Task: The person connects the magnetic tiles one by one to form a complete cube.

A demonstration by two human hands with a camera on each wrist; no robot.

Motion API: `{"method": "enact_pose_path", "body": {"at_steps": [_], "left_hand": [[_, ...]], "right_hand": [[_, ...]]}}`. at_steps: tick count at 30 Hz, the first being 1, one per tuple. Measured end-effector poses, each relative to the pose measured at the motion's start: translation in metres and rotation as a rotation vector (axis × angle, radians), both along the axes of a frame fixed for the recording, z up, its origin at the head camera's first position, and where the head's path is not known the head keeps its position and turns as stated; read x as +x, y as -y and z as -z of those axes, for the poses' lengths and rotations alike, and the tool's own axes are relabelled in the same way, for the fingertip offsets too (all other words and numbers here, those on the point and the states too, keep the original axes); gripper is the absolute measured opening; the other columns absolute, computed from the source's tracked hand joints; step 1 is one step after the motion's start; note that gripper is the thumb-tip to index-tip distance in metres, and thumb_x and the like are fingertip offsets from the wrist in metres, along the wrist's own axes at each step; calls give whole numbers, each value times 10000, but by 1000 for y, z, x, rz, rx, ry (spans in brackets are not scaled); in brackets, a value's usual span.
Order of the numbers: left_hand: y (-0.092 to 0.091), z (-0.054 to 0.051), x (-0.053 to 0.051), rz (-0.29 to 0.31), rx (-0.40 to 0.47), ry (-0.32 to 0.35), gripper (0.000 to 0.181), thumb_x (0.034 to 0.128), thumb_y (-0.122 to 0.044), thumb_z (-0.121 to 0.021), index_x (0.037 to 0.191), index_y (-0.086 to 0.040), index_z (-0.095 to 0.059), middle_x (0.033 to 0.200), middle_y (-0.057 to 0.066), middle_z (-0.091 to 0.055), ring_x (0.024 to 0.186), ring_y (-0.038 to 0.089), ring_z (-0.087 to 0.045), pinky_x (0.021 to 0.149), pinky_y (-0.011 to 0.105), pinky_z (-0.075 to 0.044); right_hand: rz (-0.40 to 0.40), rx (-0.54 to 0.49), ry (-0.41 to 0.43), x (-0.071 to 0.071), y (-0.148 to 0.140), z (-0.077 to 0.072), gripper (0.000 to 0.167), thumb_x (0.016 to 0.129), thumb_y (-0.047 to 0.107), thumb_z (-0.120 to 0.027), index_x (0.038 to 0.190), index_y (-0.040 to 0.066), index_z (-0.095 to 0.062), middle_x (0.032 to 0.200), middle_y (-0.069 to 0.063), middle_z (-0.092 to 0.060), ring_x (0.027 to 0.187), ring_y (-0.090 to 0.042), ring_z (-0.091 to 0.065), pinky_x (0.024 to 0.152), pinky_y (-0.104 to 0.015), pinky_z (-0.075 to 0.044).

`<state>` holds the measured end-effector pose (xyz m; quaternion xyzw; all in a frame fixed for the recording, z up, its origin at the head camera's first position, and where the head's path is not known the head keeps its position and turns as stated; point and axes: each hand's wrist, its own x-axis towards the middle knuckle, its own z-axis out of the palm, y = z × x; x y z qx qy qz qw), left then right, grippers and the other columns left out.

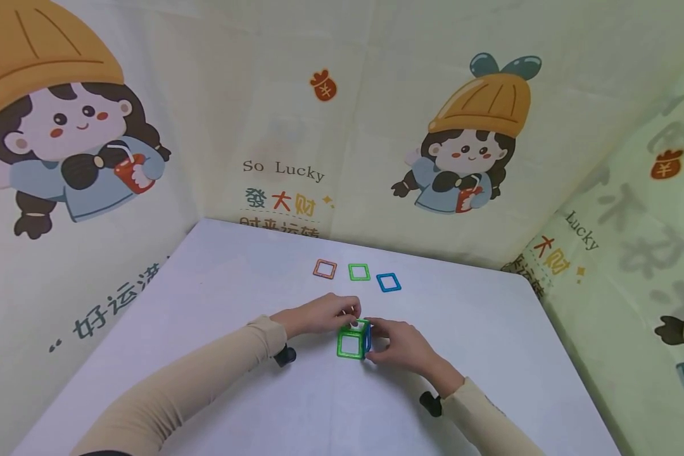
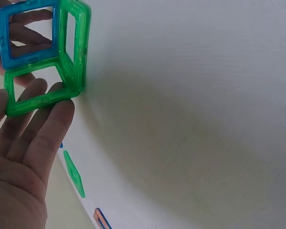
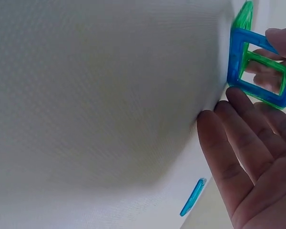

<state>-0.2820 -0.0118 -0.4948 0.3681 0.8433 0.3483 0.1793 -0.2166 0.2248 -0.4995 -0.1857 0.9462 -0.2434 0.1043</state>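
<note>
A small box-like shape of square magnetic tiles stands on the white table. It has a green tile (image 1: 350, 356) towards me and a blue tile (image 1: 367, 342) on its right side. My left hand (image 1: 322, 313) reaches over from behind and pinches the far green tile (image 2: 43, 100) between thumb and fingers. From the right, my right hand (image 1: 405, 345) holds the blue tile, its thumb on one edge and its fingertips at another. In the left wrist view the blue tile and the green ones meet along their edges. Fingers partly hide how every tile joins.
Beyond the hands, an orange tile (image 1: 325, 269), a loose green tile (image 1: 359, 272) and a loose blue tile (image 1: 389, 282) lie flat in a row. A printed cloth (image 1: 365, 126) hangs behind the white table (image 1: 234, 266) and along its sides.
</note>
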Motion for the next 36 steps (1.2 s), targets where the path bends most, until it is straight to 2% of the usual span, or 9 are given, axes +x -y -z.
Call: {"method": "enact_pose_path", "body": {"at_steps": [7, 12, 16, 20, 24, 30, 36], "left_hand": [[0, -2, 1, -9, 11, 19, 73, 1068, -144, -564, 1093, -191, -613, 1167, -20, -737, 1075, 111, -695, 924, 282, -518], [0, 3, 2, -8, 22, 14, 66, 1071, -165, -564, 1095, -208, -607, 1128, -35, -734, 1025, 86, -683, 916, 284, -513], [0, 7, 2, -13, 19, -2, 56, 1075, -196, -562, 1094, -224, -606, 1086, -66, -725, 963, 53, -660, 896, 273, -513], [0, 7, 3, -23, 18, -4, 54, 1073, -204, -564, 1093, -216, -613, 1068, -75, -723, 946, 51, -648, 903, 280, -516], [1, 6, 3, -25, 19, 5, 59, 1074, -196, -561, 1096, -199, -616, 1078, -66, -727, 965, 54, -660, 912, 287, -514], [1, 4, 3, -24, 20, 6, 61, 1075, -183, -556, 1091, -202, -612, 1083, -62, -729, 982, 57, -665, 919, 293, -507], [3, 3, 0, -21, -2, 4, 55, 1067, -221, -582, 1085, -214, -633, 1074, -68, -724, 958, 71, -644, 886, 272, -505]], "right_hand": [[-4, -5, 1, -2, -2, 1, 714, 813, 378, -868, 1432, 165, -585, 1201, -7, -751, 1114, -183, -700, 932, -451, -564], [-19, -18, 1, -2, -5, 0, 700, 807, 395, -873, 1409, 168, -599, 1208, -9, -749, 1120, -191, -701, 946, -469, -559], [-50, -37, 36, -4, -11, -1, 683, 818, 351, -875, 1415, 171, -597, 1241, -11, -734, 1150, -202, -694, 937, -447, -575], [-66, -65, 51, -9, -13, -1, 555, 884, 234, -824, 1393, 162, -616, 1247, -17, -724, 1159, -218, -697, 946, -428, -580], [-42, -97, 2, -13, -8, 0, 407, 950, 169, -750, 1345, 170, -653, 1231, -20, -730, 1106, -209, -722, 942, -409, -583], [1, -114, -50, -17, 0, -1, 270, 958, 115, -727, 1216, 192, -734, 1215, -6, -740, 995, -184, -756, 872, -373, -605], [15, -114, -51, -18, 1, -2, 229, 957, 120, -729, 1173, 192, -751, 1184, -2, -750, 968, -180, -756, 845, -369, -609]]}}
